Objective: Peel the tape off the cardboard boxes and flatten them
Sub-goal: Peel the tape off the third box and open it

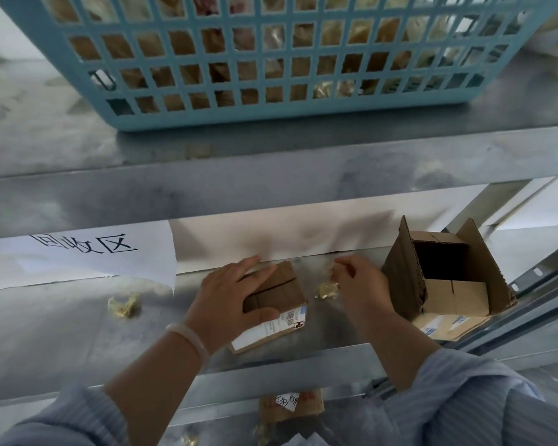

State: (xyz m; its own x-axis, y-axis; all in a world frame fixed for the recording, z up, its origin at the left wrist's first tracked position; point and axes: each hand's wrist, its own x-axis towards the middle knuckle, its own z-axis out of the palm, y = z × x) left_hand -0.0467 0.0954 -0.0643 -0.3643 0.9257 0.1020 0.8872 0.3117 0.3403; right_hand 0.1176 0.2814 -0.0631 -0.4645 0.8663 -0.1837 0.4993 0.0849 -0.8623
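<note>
Progress seemingly partial: small box [281, 284] at frame centre gripped by left hand [229, 300], right hand [361, 284] pinching tape scrap [334, 272] beside it, tape wad [327, 290] dropped nearby, open box [455, 296] at right unflattened.

Galvanized steel shelving unit [303, 358] fills the view. Upper deck [271, 149] runs from 9 to 3 o'clock and carries a blue plastic lattice basket [271, 114] at 12 o'clock. Lower deck [62, 333] is dull grey with mottled reflections. White paper sheet [78, 262] with black handwritten characters sits at 9 o'clock. White back wall [271, 233] at centre. Slotted upright [551, 262] at 3 o'clock. Light is diffuse, with soft shadows on the wall.
</note>
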